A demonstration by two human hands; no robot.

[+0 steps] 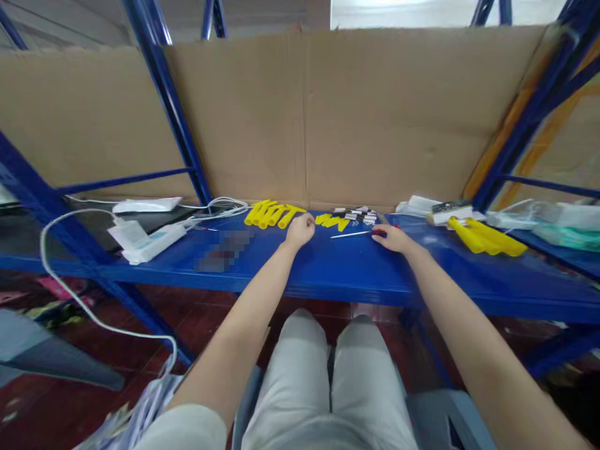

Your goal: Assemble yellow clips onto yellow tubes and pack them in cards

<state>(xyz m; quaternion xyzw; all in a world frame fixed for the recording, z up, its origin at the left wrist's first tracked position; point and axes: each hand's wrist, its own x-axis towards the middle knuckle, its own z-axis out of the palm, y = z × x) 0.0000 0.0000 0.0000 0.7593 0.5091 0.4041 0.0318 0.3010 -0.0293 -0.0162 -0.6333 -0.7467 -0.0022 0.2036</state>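
- Screwdriver (pixel 351 235) with a red handle was in the right hand (pixel 392 239) of the person, as the head view showed; the fingers were clamped on this handle, and the thin shaft lay low over the blue shelf (pixel 347 265), with its tip directed to the left.
- Left hand (pixel 300 231) was well apart from the right one, with its fingers curled together near the back part of the shelf; whether something was pinched inside them, I could not tell.
- Small yellow pieces (pixel 332 221) lay between the two hands, just beside the left fingers and behind the screwdriver.
- Small black and white parts (pixel 355 215) were placed next to these pieces, close to the cardboard (pixel 375 119), which stood upright as a back wall.
- Yellow tubes (pixel 269 214) lay side by side in a row, just to the left of the left hand.
- Larger yellow pieces (pixel 487 239) rested on the far right part of the shelf, near a small white box (pixel 451 212) with a dark top.
- White power strip (pixel 154 244) lay on the left side, with a white cable (pixel 44 250) which hung in a curve beside the blue frame (pixel 171 112).
- Pixelated patch covered a dark area between this strip and the left forearm, so what was there could not be told.
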